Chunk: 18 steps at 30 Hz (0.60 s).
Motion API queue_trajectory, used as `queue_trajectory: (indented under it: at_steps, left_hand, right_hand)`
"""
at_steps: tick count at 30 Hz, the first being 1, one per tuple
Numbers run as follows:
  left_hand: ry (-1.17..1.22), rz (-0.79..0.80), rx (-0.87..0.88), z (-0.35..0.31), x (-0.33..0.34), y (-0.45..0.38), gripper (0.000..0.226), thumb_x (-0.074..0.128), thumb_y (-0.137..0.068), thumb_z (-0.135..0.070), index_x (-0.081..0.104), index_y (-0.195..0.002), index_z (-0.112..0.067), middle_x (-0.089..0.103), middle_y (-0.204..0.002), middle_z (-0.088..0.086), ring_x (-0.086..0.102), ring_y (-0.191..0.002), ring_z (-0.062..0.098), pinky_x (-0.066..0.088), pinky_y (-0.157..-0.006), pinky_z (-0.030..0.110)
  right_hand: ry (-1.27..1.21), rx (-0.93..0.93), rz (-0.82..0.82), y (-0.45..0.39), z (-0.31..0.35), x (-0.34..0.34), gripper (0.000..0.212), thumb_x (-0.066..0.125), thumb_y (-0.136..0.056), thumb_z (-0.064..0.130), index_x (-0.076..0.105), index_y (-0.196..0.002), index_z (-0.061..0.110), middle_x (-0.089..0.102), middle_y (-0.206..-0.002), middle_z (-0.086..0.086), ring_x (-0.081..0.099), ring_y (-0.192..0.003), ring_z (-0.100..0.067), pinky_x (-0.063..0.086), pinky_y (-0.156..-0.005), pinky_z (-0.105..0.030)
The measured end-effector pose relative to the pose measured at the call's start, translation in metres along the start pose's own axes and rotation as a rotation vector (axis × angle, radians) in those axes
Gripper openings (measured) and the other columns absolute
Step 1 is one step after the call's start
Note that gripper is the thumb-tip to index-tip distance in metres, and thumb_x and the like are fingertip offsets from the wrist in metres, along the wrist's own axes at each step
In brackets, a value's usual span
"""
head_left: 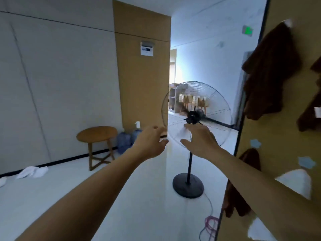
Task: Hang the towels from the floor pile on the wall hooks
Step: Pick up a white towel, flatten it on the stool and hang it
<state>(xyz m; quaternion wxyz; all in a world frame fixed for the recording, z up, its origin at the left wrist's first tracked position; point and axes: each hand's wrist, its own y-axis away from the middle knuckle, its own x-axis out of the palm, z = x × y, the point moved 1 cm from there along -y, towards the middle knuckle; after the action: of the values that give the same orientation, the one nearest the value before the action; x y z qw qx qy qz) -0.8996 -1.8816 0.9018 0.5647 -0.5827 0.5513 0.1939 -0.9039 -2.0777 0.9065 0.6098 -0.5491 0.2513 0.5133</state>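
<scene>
Wall panel (278, 136) on our right carries the hooks, so the brown towels (271, 70) hang there, one high, one lower (250, 159), with white towels (295, 183) below. The floor pile isn't in view; the white cloth (32, 172) by the far wall may be a towel, can't tell. Pedestal fan (196, 115) stands ahead, stool (97, 136) to the left. Left hand (151, 141) and right hand (199, 140) are both out front, fingers loose, holding nothing, likely between towels.
</scene>
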Motion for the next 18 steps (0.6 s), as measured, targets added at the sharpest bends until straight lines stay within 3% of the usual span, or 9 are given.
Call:
queue_trajectory:
  at_steps: [3, 7, 10, 13, 18]
  left_hand:
    - [-0.066, 0.038, -0.101, 0.079, -0.004, -0.015, 0.041, 0.061, -0.092, -0.039, 0.059, -0.130, -0.023, 0.059, -0.128, 0.004, 0.056, -0.116, 0.026, 0.050, -0.096, 0.042]
    - [-0.155, 0.081, -0.232, 0.181, -0.013, -0.031, 0.022, 0.063, -0.090, -0.033, 0.065, -0.107, -0.018, 0.062, -0.106, 0.003, 0.060, -0.100, 0.026, 0.052, -0.082, 0.038]
    - [-0.170, 0.066, -0.351, 0.250, -0.022, -0.030, 0.028, 0.063, -0.092, -0.034, 0.064, -0.117, -0.021, 0.062, -0.114, 0.004, 0.059, -0.105, 0.027, 0.051, -0.088, 0.039]
    - [-0.157, 0.074, -0.503, 0.315, -0.031, -0.020, 0.043, 0.060, -0.096, -0.036, 0.055, -0.136, -0.020, 0.055, -0.135, 0.004, 0.051, -0.124, 0.025, 0.045, -0.102, 0.038]
    - [-0.186, 0.074, -0.669, 0.429, -0.043, 0.005, 0.050, 0.057, -0.097, -0.041, 0.048, -0.142, -0.023, 0.047, -0.147, 0.005, 0.043, -0.134, 0.024, 0.040, -0.109, 0.040]
  right_hand:
    - [-0.076, -0.072, 0.029, -0.057, 0.041, 0.062, 0.058, 0.064, -0.091, 0.042, 0.046, -0.143, 0.021, 0.055, -0.134, -0.011, 0.050, -0.123, -0.034, 0.046, -0.099, -0.043]
    - [-0.159, -0.191, 0.149, -0.129, 0.099, 0.137, 0.042, 0.062, -0.093, 0.035, 0.054, -0.130, 0.019, 0.060, -0.124, -0.009, 0.058, -0.109, -0.029, 0.052, -0.087, -0.039]
    - [-0.167, -0.274, 0.250, -0.175, 0.141, 0.192, 0.048, 0.063, -0.091, 0.039, 0.052, -0.132, 0.017, 0.059, -0.123, -0.011, 0.058, -0.109, -0.033, 0.052, -0.086, -0.044]
    - [-0.197, -0.335, 0.327, -0.208, 0.191, 0.244, 0.057, 0.066, -0.090, 0.039, 0.049, -0.139, 0.014, 0.056, -0.131, -0.015, 0.052, -0.119, -0.037, 0.048, -0.095, -0.046]
    - [-0.218, -0.449, 0.432, -0.248, 0.285, 0.325, 0.058, 0.065, -0.090, 0.042, 0.050, -0.140, 0.017, 0.055, -0.136, -0.007, 0.051, -0.123, -0.028, 0.045, -0.101, -0.039]
